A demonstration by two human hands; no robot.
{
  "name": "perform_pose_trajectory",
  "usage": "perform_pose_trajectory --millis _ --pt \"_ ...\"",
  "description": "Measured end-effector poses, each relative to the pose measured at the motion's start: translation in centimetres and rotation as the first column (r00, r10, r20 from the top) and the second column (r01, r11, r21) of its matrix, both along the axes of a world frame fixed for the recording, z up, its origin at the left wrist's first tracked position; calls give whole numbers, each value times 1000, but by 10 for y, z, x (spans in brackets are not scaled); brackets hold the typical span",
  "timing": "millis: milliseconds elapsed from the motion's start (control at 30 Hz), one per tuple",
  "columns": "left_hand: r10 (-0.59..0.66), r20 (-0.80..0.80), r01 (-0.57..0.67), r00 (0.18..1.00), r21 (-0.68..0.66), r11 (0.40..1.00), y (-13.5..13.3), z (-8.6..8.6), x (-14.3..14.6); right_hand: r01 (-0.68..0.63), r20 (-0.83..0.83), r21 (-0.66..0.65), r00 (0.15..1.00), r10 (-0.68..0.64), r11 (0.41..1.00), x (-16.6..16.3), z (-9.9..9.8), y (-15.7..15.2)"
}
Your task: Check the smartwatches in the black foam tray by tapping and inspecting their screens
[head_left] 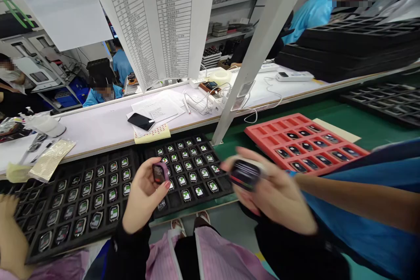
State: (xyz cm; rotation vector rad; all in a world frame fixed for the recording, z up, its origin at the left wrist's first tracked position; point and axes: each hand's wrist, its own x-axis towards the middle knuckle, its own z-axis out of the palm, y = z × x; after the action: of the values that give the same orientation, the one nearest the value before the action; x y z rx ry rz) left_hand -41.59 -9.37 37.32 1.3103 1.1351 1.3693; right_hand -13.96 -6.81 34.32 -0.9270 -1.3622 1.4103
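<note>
Left hand [144,197] pinches purple watch [159,173] over tray [173,201]; right hand [277,194] grips second watch [245,174] (blurred) right of tray. Loose fingers could drop either.

A slanted white metal post [252,52] stands against the front edge of a long, white-topped bench [98,124]. Left of the post, a black rectangular smartphone [141,121] lies by loose white printed papers [160,107]; farther left sits a round white plastic container [47,126]. Large white sheets with printed tables [173,22] hang left of the post. Behind it are grey metal shelves [241,0]. Right of it lies an oblong white power strip [294,76].
</note>
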Motion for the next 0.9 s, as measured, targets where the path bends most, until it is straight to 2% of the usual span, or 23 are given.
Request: perform_pose_trajectory --millis 100,167,400,667,800,900 --pt "-17 97 30 995 -133 991 21 -14 26 -128 -169 -96 979 111 987 -29 14 17" --pt "-16 115 33 993 -151 988 31 -19 38 -174 -205 -133 968 145 976 -38 14 31" --pt "-31 102 39 994 -73 997 50 -5 69 -174 -192 -127 970 148 977 -29 12 57" --pt "66 6 -66 998 -90 994 52 7 75 -188 -185 -107 969 166 976 -36 27 75" --pt "133 -33 -136 991 -88 987 47 9 73 -197 -185 -139 968 170 970 -43 29 78" --pt "141 -36 -143 989 -59 988 44 10 73 -233 -187 -132 960 206 963 -47 28 79"
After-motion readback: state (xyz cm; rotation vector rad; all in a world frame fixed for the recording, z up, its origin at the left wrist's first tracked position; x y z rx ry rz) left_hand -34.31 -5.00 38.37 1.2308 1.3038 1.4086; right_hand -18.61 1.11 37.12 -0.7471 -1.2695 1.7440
